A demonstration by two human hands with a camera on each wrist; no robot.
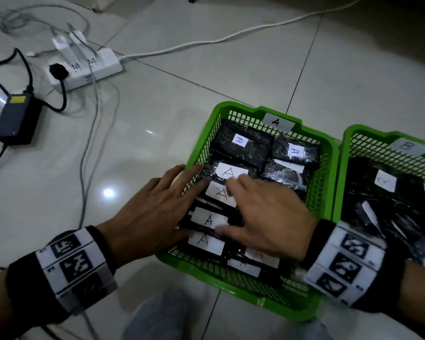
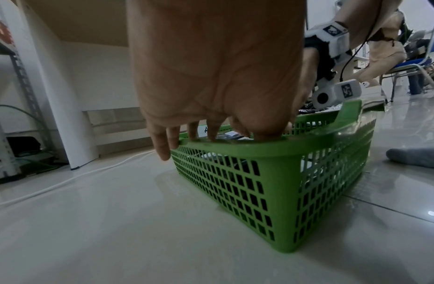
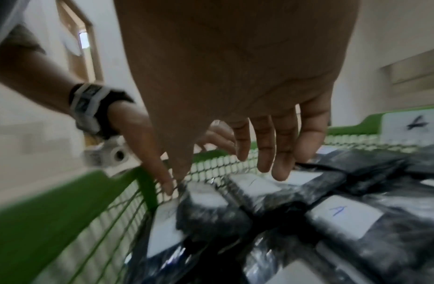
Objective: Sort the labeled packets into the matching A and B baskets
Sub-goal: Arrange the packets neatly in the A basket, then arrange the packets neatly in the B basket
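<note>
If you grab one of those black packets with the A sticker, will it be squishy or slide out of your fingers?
Probably a bit slippery: the black packet is wrapped in shiny, crinkled film. It looks flat and brick-shaped, so it likely will not roll. It seems to hold its shape among its neighbours in the A basket, so it is probably fairly firm, though the pictures cannot show its weight.

Glossy pale tiled floor (image 1: 231,69) with dark grout lines, green A basket (image 1: 326,173) and green B basket (image 1: 349,143) side by side on it, white power strip (image 1: 88,67), black power adapter (image 1: 16,119), white cable (image 1: 231,36), grey-socked foot (image 2: 415,157).
</note>
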